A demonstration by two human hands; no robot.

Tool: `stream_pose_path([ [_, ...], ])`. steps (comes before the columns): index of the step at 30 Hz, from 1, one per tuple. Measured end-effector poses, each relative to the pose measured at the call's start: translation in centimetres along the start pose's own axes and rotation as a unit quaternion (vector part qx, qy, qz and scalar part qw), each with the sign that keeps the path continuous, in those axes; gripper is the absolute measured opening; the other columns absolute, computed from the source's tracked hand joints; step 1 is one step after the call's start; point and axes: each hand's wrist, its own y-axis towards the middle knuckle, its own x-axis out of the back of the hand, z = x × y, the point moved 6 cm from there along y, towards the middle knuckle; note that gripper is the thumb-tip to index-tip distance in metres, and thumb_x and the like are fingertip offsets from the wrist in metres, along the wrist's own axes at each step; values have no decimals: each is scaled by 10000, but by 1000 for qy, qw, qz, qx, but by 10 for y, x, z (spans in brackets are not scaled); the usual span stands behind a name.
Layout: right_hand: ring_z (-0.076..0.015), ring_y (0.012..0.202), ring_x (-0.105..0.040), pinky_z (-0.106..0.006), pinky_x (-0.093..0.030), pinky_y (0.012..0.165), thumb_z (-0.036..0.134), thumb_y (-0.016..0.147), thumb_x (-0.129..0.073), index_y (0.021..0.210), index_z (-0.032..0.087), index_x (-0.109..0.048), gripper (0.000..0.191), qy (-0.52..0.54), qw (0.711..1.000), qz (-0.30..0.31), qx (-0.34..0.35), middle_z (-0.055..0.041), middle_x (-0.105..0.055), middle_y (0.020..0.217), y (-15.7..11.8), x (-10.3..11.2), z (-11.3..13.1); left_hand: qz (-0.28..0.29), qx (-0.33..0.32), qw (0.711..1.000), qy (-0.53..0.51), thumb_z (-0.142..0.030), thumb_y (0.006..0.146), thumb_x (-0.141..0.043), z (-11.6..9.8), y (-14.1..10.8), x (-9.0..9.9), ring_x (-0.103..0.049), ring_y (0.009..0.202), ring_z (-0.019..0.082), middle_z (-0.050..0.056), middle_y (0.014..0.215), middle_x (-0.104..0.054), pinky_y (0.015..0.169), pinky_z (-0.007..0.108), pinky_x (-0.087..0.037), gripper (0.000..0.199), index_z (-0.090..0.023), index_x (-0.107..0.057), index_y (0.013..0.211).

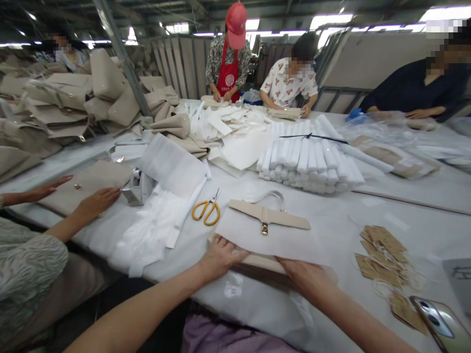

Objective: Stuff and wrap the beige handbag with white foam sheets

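A beige handbag [259,264] lies in front of me on the table, most of its front covered by a thin white sheet [253,240]. Its flap strap [272,214] with a gold clasp [264,228] rests over the sheet, and a handle [270,195] loops out behind. My left hand [222,257] grips the near left corner of the bag, thumb stretched along its front edge. At the near right side, my right hand [303,274] reaches against the bag; its fingers are largely hidden by the sheet and bag.
Yellow-handled scissors [206,211] lie left of the bag, near white sheets [172,166] and a tape dispenser [138,186]. Bundled white rolls [305,157] stand behind. Brown tags [382,255] and a phone [437,318] lie right. A co-worker's hands [95,201] rest on another bag at left.
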Motion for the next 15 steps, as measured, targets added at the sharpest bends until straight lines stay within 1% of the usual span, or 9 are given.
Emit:
stream_pose_path([
  [1, -243, 910, -676, -338, -540, 783, 6, 694, -474, 1282, 231, -538, 633, 43, 998, 46, -6, -101, -688, 1096, 3, 1, -7, 1, 19, 1000, -14, -140, 830, -501, 7, 1, 6, -504, 1094, 264, 79, 1125, -597, 1001, 488, -350, 630, -385, -364, 1394],
  [3, -221, 872, -688, -308, -543, 764, 41, 705, -459, 1257, 249, -559, 598, 122, 986, 116, -7, -67, -711, 1028, 7, 3, -17, -12, 95, 994, -50, -85, 800, -493, 29, -3, 16, -521, 1081, 244, 79, 1151, -592, 998, 453, -377, 634, -333, -396, 1376],
  [5, -219, 880, -688, -315, -549, 774, 59, 717, -430, 1267, 241, -555, 593, 167, 976, 142, -1, -63, -708, 1043, 7, 2, -22, -27, 172, 981, -90, -32, 759, -472, 51, -13, 18, -547, 1054, 216, 78, 1179, -581, 965, 388, -428, 633, -277, -431, 1342],
  [6, -226, 927, -680, -335, -547, 814, 60, 718, -421, 1290, 226, -541, 608, 180, 973, 142, 14, -71, -693, 1097, 6, 0, -22, -29, 192, 975, -106, -14, 742, -459, 58, -19, 16, -564, 1028, 202, 74, 1174, -583, 927, 351, -458, 620, -258, -456, 1313],
  [8, -239, 1093, -617, -372, -500, 949, 47, 709, -412, 1328, 188, -514, 643, 199, 968, 139, 62, -76, -640, 1221, -1, -14, -18, -21, 198, 972, -121, 0, 725, -436, 63, -30, 6, -590, 969, 190, 73, 1141, -592, 843, 308, -502, 576, -231, -506, 1247],
  [10, -227, 1260, -484, -372, -403, 1071, 27, 708, -401, 1330, 170, -520, 649, 215, 957, 144, 128, -53, -583, 1302, -13, -37, -11, -14, 194, 974, -117, -8, 728, -432, 64, -36, -7, -596, 948, 201, 85, 1130, -593, 815, 323, -516, 527, -218, -542, 1199],
  [11, -213, 1304, -426, -363, -369, 1099, 20, 718, -393, 1321, 183, -532, 640, 220, 952, 146, 154, -27, -569, 1315, -19, -50, -8, -13, 195, 974, -114, -16, 735, -436, 63, -37, -12, -592, 964, 213, 97, 1139, -591, 831, 349, -515, 509, -213, -550, 1190],
  [13, -200, 1311, -405, -350, -377, 1097, 23, 764, -381, 1301, 236, -555, 603, 219, 950, 135, 175, 23, -550, 1325, -29, -76, -5, -13, 195, 975, -108, -19, 742, -438, 62, -36, -19, -571, 1038, 236, 119, 1181, -578, 890, 403, -497, 516, -207, -542, 1211],
  [15, -191, 1247, -485, -304, -441, 1044, 41, 806, -403, 1250, 298, -599, 549, 193, 967, 70, 151, 57, -567, 1299, -32, -91, -10, -12, 195, 975, -105, -7, 737, -428, 62, -33, -19, -544, 1114, 240, 125, 1235, -559, 934, 420, -477, 574, -213, -504, 1268],
])
